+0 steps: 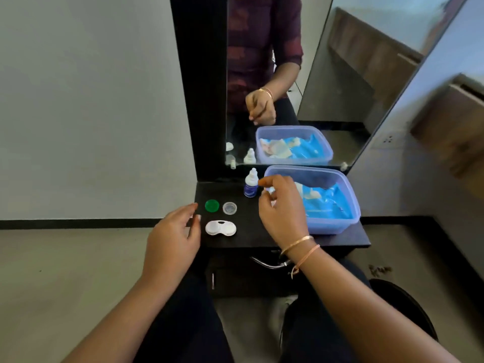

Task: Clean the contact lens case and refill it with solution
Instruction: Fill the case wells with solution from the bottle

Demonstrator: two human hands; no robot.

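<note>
Judging from here, I see the case (220, 228) uncapped on the tabletop (251, 239), green cap (212, 205) and clear cap (229, 208) just behind it, bottle (251, 186) upright beyond them, so filling looks undone; my left hand (172, 231) and right hand (282, 208) flank the case, fingers loose, holding nothing.

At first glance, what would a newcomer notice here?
The plastic tub with bright blue contents stands on the right of the dark shelf, before a mirror. A green cap lies at the left, behind the open white lens case, and the right hand hovers near a bottle.
</note>
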